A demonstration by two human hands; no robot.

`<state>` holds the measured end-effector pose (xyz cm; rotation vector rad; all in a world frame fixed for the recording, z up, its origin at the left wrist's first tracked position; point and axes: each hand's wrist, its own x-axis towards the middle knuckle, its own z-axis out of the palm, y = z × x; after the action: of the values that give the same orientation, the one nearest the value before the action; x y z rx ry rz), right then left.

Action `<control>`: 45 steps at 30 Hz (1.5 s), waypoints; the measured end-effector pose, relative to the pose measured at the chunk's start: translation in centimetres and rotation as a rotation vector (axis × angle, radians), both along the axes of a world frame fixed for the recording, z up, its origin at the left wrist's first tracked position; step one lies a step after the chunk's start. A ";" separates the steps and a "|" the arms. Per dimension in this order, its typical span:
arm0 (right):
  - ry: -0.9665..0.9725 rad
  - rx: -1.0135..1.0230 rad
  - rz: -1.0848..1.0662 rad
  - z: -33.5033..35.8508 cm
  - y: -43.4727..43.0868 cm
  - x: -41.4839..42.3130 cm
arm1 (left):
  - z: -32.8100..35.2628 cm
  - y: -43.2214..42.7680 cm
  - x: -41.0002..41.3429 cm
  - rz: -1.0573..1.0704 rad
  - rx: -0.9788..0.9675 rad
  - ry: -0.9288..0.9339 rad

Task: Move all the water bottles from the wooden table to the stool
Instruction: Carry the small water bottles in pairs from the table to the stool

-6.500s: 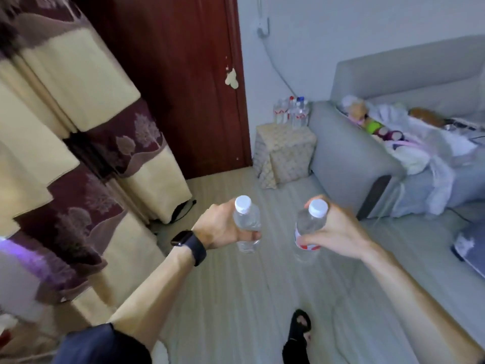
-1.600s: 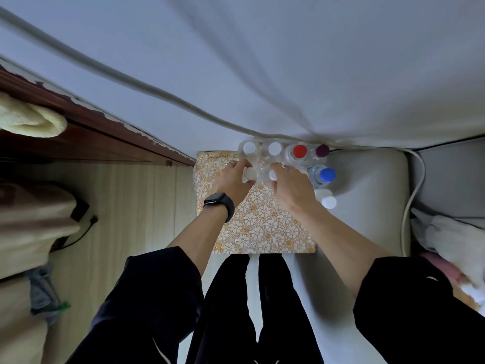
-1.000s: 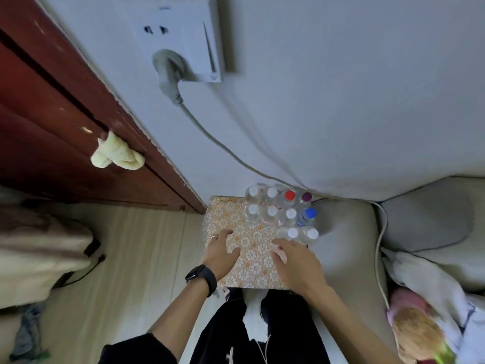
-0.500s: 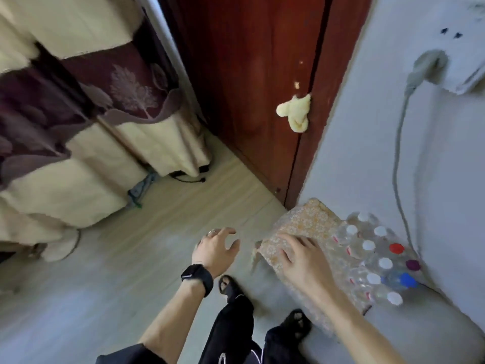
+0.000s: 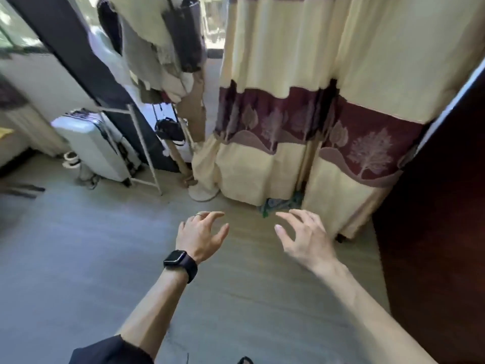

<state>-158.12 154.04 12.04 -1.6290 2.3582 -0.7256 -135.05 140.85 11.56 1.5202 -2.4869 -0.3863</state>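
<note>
Fingers [image 5: 212, 215] of L hand [image 5: 199, 236] & R hand [image 5: 305, 237] apart, loosely curved, holding nothing, both over floor [image 5: 78, 258]. Watch [image 5: 178, 260] on L wrist. Curtain [image 5: 275, 166] ahead, dark door [image 5: 446, 206] at R.

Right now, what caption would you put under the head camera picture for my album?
Empty left hand and right hand spread open above the floor, facing the curtain.

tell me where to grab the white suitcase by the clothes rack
Grip the white suitcase at its upper end, where dark trim suggests a handle, coming from above on the view's left: it stands upright, and a leg of the clothes rack crosses its right side. The left hand and right hand are empty.
</note>
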 end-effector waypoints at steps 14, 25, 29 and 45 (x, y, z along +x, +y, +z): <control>0.126 -0.227 0.571 12.3 -32.8 14.1 | 10.5 -20.2 16.5 0.516 -0.270 0.079; 0.101 -0.346 0.906 18.4 -55.0 23.9 | 18.5 -31.7 26.6 0.925 -0.378 0.021; 0.063 -0.327 1.016 19.8 -60.6 28.7 | 19.7 -34.2 30.8 1.034 -0.398 -0.021; -0.045 -0.341 1.124 20.6 -82.6 53.0 | 19.2 -52.3 54.5 1.164 -0.436 0.087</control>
<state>-105.09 71.40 32.59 -2.5710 0.9529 -0.8513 -80.50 88.53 30.77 2.2667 -1.1348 0.2655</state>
